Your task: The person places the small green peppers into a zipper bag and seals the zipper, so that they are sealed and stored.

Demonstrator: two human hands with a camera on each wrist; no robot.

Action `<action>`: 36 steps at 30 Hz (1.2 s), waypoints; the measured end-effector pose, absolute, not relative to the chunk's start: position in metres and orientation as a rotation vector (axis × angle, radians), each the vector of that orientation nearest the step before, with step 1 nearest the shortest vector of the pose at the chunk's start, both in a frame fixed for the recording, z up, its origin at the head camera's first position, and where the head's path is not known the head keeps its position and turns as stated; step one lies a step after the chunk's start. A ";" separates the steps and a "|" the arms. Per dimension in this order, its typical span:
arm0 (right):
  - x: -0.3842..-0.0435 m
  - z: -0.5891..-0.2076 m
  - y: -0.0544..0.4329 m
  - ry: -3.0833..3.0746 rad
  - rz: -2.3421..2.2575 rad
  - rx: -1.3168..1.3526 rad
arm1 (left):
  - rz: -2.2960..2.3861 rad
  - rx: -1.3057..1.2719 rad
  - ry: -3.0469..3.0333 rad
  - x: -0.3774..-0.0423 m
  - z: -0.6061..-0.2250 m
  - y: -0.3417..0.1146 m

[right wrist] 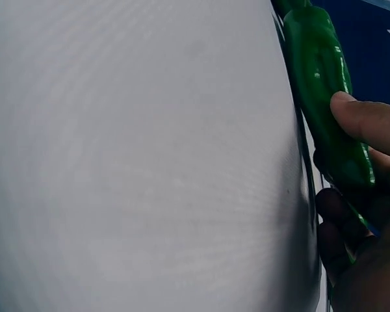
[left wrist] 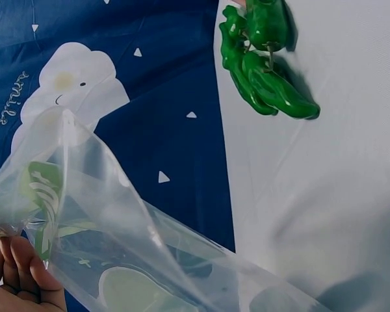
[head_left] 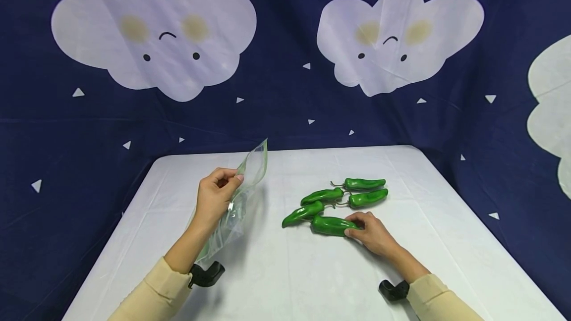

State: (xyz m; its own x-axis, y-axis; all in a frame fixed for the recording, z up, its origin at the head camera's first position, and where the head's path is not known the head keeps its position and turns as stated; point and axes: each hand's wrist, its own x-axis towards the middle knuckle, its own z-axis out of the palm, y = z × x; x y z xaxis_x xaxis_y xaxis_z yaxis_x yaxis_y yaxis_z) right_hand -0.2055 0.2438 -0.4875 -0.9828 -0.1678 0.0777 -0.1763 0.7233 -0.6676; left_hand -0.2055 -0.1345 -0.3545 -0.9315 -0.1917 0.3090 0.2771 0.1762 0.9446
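My left hand [head_left: 217,195] pinches the edge of a clear plastic bag [head_left: 232,219] with green print and holds it up over the left part of the table. In the left wrist view the bag [left wrist: 136,240] spreads beside the curled fingers. At the nearest green pepper [head_left: 330,225], my right hand [head_left: 373,233] has thumb and fingers round the right end. The right wrist view shows the thumb pressed on this glossy pepper [right wrist: 318,84], which lies along the tabletop. Several more green peppers [head_left: 367,198] lie in a loose cluster just behind it, stems toward the middle.
A white-covered table [head_left: 312,281] with rounded far corners carries everything. Behind it hangs a dark blue cloth [head_left: 285,98] with pale clouds and small white triangles. A black wrist mount [head_left: 207,275] sits at the left cuff, and another mount [head_left: 394,290] at the right.
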 end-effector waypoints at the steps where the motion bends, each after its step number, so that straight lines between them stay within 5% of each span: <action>1: -0.205 -0.487 0.244 -2.900 1.133 0.285 | -1.811 -0.082 -2.101 -0.205 -0.354 -0.134; 36: -0.216 -0.437 0.223 -2.616 1.579 0.291 | -1.819 -0.079 -2.086 -0.206 -0.356 -0.133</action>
State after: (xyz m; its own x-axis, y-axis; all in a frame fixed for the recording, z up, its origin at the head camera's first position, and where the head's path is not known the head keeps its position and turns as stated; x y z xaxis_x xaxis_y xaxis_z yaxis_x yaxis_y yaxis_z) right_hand -0.2157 0.2231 -0.4367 -0.9795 -0.1243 0.1586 -0.1983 0.4533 -0.8690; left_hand -0.2060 -0.1335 -0.3557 -0.9298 -0.1980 0.3104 0.2806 0.1647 0.9456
